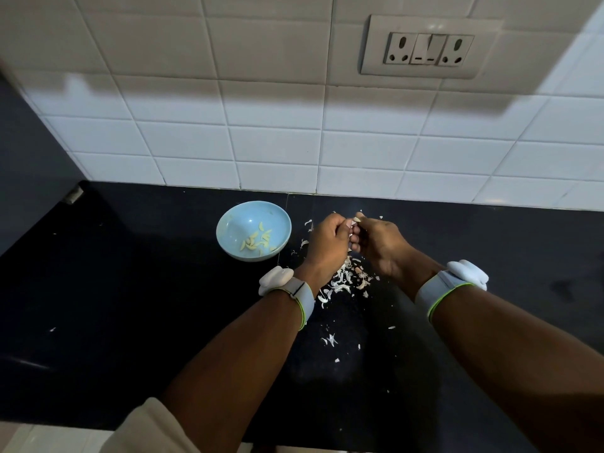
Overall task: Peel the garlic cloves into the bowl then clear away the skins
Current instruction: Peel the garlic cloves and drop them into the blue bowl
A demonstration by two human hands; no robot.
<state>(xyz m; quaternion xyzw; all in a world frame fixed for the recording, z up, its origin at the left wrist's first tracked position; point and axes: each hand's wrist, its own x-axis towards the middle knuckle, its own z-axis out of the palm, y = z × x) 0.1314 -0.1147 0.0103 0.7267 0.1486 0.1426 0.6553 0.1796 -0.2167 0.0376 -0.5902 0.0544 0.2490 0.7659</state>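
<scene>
A black counter [137, 322] runs up to a white tiled wall [277, 135], and a socket plate [428, 47] sits high on that wall, up and to the right of the bowl. The bowl [232, 220] is pale blue and stands on the counter near the wall. Inside it lie peeled cloves [258, 241], yellowish, gathered toward its near right side.

Just right of the bowl my two hands meet above the counter. My left hand [327, 245] is curled, knuckles up, fingers folded in toward the right hand. My right hand [379, 243] is curled too, its fingertips meeting the left's. Between them I pinch a clove [357, 219], only a pale tip of it showing at the top of my fingers; how much skin is on it I cannot tell. Both hands grip that one small piece, touching each other.

Under and behind my hands, right of the bowl, lies a heap of skins [343, 279], white papery flakes scattered on the counter. More flakes lie apart from the heap, farther from the bowl toward me, and a few right of my hands near the wall.

Each wrist wears a grey band with a white block: the left band [294, 291] sits below the bowl, the right band [447, 286] well to its right.
</scene>
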